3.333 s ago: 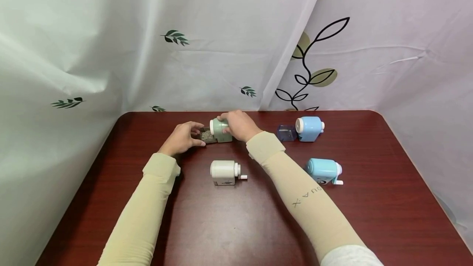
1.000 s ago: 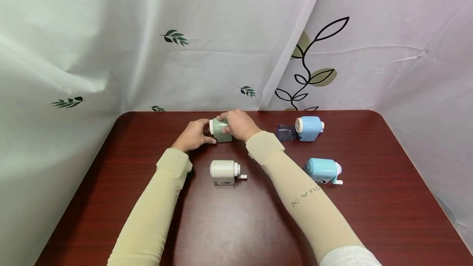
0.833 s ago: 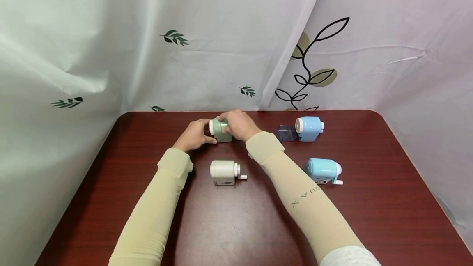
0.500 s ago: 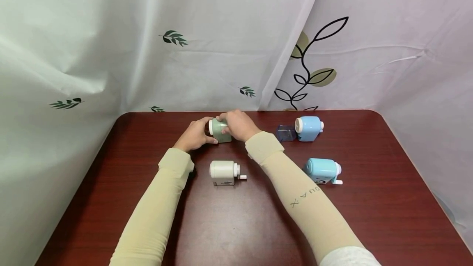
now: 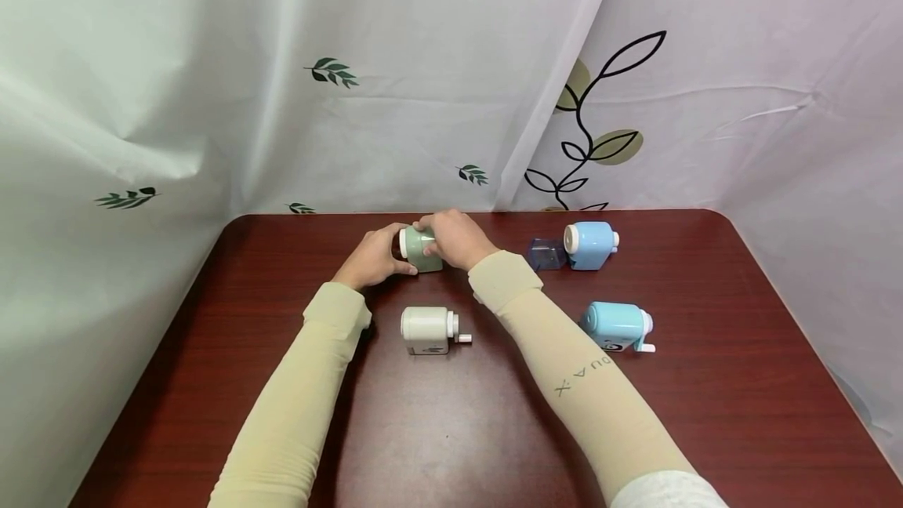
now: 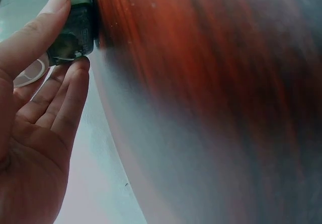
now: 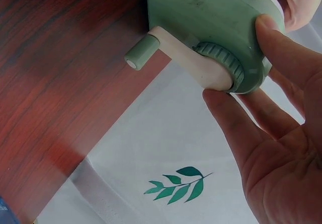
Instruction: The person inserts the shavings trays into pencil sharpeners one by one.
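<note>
A green crank pencil sharpener (image 5: pixel 426 255) stands at the back of the table between both hands. My right hand (image 5: pixel 458 239) grips its upper body from the crank side. In the right wrist view the white crank arm (image 7: pixel 198 65) ends in a green knob (image 7: pixel 143 52), and fingertips rest beside it. My left hand (image 5: pixel 372 259) holds the opposite end, by the white front ring. In the left wrist view its thumb (image 6: pixel 53 6) lies along the sharpener's side, with the fingers at the edge of the dark see-through shavings drawer (image 6: pixel 74 35). The drawer sits in the body.
Nearer on the table (image 5: pixel 451 445) stands a white sharpener (image 5: pixel 425 326). At right are a blue sharpener (image 5: pixel 592 247), its dark clear drawer (image 5: pixel 546 255) beside it, and a light-blue sharpener (image 5: pixel 614 324) close to my right forearm. A white curtain (image 5: pixel 395 116) hangs behind.
The shavings drawer, pulled out with shavings showing 3.3 seconds ago, has gone into the green sharpener as my left hand moved right. Over the last second, both hands barely move.
</note>
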A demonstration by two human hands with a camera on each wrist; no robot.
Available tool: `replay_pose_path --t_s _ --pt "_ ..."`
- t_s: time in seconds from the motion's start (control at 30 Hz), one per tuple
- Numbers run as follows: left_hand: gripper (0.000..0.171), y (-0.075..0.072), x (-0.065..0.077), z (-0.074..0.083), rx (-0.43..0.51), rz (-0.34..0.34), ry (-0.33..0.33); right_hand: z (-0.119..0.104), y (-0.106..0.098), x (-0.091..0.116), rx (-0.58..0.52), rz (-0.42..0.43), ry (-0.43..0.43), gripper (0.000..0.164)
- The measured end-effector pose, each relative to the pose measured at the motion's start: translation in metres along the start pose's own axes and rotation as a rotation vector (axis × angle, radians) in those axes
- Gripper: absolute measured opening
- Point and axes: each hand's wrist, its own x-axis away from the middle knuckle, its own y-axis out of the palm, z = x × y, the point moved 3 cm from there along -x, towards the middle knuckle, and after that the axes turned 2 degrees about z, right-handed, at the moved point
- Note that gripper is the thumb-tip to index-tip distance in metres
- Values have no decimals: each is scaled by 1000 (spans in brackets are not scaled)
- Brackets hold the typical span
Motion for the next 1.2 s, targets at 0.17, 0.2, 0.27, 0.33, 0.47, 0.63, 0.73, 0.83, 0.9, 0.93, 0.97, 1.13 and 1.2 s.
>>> replay_pose_path --t_s 0.17,0.2,0.27,0.33,0.47,0.63,0.73,0.83,0.9,0.93,0.97,1.13,1.2 --pt "77 1 1 -1 -9 -11 -3 -4 0 0 37 -16 1 45" --pt "78 1 1 -1 -6 -13 1 -4 -1 0 45 -14 7 45" --pt "82 2 1 0 5 -17 4 -5 -1 1 58 -8 22 46" --pt "85 2 1 0 14 -25 4 -6 -1 2 68 -3 31 48" --pt "90 -1 3 0 5 -35 6 -8 2 3 69 -1 17 53" --pt "93 -12 3 8 -19 -37 60 -10 -3 6 56 11 -11 69" --pt "92 -23 2 21 -47 -35 89 -15 -17 9 69 6 -6 67" --pt "90 -35 1 38 -91 -28 111 -22 -35 12 93 -18 12 62" --pt "89 -41 0 51 -125 -23 132 -26 -48 14 120 -30 31 57" --pt "88 -44 -1 58 -144 -20 144 -27 -56 15 133 -37 51 56" --pt "86 -46 -3 65 -164 -17 156 -28 -63 16 147 -50 76 54" --pt "78 -53 -13 106 -260 -11 228 -21 -97 24 216 -74 175 48" --pt "78 -55 -18 122 -300 -8 239 -16 -108 27 231 -68 190 47"
